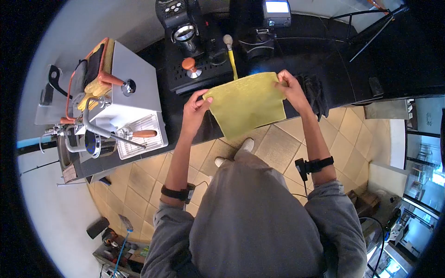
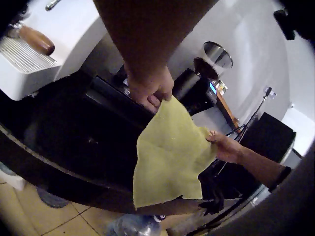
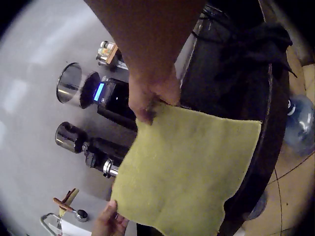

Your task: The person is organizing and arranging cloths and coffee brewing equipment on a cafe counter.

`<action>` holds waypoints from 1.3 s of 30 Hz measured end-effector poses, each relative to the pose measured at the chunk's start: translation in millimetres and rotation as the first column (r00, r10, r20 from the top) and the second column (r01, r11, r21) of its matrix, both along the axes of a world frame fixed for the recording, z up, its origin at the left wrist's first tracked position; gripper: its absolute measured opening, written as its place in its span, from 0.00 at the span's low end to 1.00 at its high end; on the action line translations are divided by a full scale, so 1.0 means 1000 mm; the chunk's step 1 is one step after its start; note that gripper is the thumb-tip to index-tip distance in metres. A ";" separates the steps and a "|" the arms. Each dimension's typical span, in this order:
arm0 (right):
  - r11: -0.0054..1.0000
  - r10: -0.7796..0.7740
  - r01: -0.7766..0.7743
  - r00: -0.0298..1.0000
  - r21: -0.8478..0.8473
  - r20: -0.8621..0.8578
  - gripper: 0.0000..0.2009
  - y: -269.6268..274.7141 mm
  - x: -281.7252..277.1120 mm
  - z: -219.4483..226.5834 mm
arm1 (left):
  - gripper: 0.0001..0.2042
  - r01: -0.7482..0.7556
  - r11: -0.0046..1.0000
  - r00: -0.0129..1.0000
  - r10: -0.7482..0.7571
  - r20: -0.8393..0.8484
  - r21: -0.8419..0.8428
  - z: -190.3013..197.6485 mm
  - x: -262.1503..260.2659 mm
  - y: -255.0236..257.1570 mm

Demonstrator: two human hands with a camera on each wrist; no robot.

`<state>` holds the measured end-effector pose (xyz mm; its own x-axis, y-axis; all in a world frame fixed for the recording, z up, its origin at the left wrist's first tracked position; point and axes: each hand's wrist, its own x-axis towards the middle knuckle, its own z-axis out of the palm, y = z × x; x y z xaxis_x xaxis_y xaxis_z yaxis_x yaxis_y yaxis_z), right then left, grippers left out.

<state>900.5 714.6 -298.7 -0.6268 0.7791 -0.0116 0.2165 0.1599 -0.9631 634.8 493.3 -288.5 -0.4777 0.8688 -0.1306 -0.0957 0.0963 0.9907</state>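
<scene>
A yellow cleaning cloth (image 1: 248, 104) hangs spread out between the two hands, over the front edge of the black counter. My left hand (image 1: 197, 111) pinches its upper left corner between thumb and fingers. At the opposite upper corner, my right hand (image 1: 292, 90) grips the cloth in the same way. In the left wrist view the cloth (image 2: 172, 152) drapes down in soft folds from both hands. The right wrist view shows the cloth (image 3: 184, 167) nearly flat, its lower edge a little wavy.
A white espresso machine (image 1: 134, 78) stands on the left, a wooden-handled portafilter (image 1: 144, 133) on its drip tray. Behind the cloth are a coffee grinder (image 1: 185, 39), a tamper (image 1: 189, 65) and a yellow-handled brush (image 1: 232, 55). A dark cloth (image 1: 315, 95) lies right of the right hand.
</scene>
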 end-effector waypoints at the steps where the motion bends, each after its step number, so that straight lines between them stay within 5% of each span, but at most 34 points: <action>1: 0.999 0.025 -0.023 0.999 0.049 -0.038 0.08 -0.006 -0.003 -0.001 | 0.12 0.059 0.997 0.997 -0.061 -0.046 -0.046 -0.006 -0.009 -0.007; 3: 0.995 0.001 -0.009 0.997 -0.103 -0.082 0.11 -0.030 -0.011 0.053 | 0.14 0.105 0.991 0.989 -0.113 -0.095 -0.085 -0.005 -0.020 -0.018; 4: 0.966 -0.034 0.003 0.992 -0.257 -0.119 0.16 -0.044 -0.015 0.075 | 0.14 0.109 0.993 0.991 -0.111 0.069 0.034 0.001 -0.024 -0.027; 6: 0.954 0.024 -0.086 0.977 -0.288 -0.214 0.21 -0.048 -0.005 0.077 | 0.13 0.103 0.969 0.904 -0.186 0.386 0.225 0.026 -0.025 -0.049; 7: 0.933 0.077 -0.178 0.948 -0.313 -0.309 0.26 -0.048 -0.006 0.077 | 0.12 0.134 0.972 0.917 -0.195 0.348 0.192 0.027 -0.033 -0.055; 8: 0.904 0.112 -0.205 0.961 -0.376 -0.254 0.23 -0.045 -0.001 0.065 | 0.12 0.151 0.978 0.934 -0.188 0.305 0.141 0.022 -0.034 -0.059; 9: 0.945 0.168 -0.140 0.983 -0.296 0.070 0.20 -0.050 -0.002 0.074 | 0.12 0.196 0.981 0.977 -0.195 0.084 -0.004 0.007 -0.040 -0.055; 11: 0.957 0.291 -0.272 0.898 -0.103 0.329 0.13 -0.049 -0.009 0.067 | 0.08 0.233 0.970 0.972 -0.231 0.034 -0.063 0.034 -0.042 -0.057; 14: 0.903 0.136 -0.181 0.981 -0.389 -0.140 0.11 -0.082 -0.007 0.089 | 0.04 0.354 0.898 0.844 -0.428 0.325 0.264 0.033 -0.045 -0.078; 16: 0.856 0.298 -0.410 0.889 -0.315 -0.348 0.14 -0.071 -0.008 0.086 | 0.04 0.314 0.928 0.909 -0.355 0.220 0.200 0.043 -0.050 -0.079; 17: 0.856 0.297 -0.408 0.891 -0.317 -0.344 0.14 -0.075 -0.011 0.088 | 0.03 0.280 0.952 0.948 -0.295 0.122 0.124 0.045 -0.047 -0.077; 19: 0.945 0.254 -0.209 0.954 -0.253 0.161 0.17 -0.087 -0.023 0.104 | 0.05 0.135 0.981 0.975 -0.156 0.159 0.136 0.040 -0.046 -0.075; 21: 0.918 0.293 -0.257 0.953 -0.303 0.080 0.17 -0.093 -0.013 0.113 | 0.06 0.165 0.964 0.937 -0.219 0.273 0.207 0.045 -0.045 -0.082; 22: 0.884 0.328 -0.312 0.945 -0.349 -0.013 0.18 -0.097 -0.007 0.119 | 0.06 0.225 0.923 0.813 -0.354 0.463 0.312 0.047 -0.044 -0.091; 24: 0.857 0.388 -0.405 0.914 -0.317 -0.119 0.14 -0.092 -0.001 0.112 | 0.06 0.380 0.869 0.781 -0.486 0.394 0.318 0.060 -0.048 -0.098; 26: 0.916 0.367 -0.354 0.929 -0.187 0.038 0.09 -0.094 -0.010 0.110 | 0.06 0.314 0.941 0.930 -0.332 0.160 0.129 0.050 -0.044 -0.089; 30: 0.988 0.095 -0.075 0.984 -0.137 0.151 0.11 -0.089 -0.017 0.087 | 0.07 0.077 0.995 0.997 -0.077 -0.006 0.068 0.024 -0.055 -0.076; 34: 0.996 -0.046 0.037 0.993 0.078 0.109 0.10 -0.089 -0.017 0.105 | 0.05 0.031 0.979 0.999 -0.025 -0.032 0.203 0.051 -0.060 -0.078; 39: 0.998 -0.046 0.039 0.988 0.048 0.144 0.10 -0.102 0.001 0.107 | 0.05 0.097 0.981 0.992 -0.082 -0.092 0.166 0.061 -0.060 -0.098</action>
<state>901.7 613.1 -191.4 -0.5874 0.8067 -0.0649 0.3612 0.1895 -0.9130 574.8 395.3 -227.6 -0.4002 0.9145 0.0595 -0.0098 -0.0692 0.9976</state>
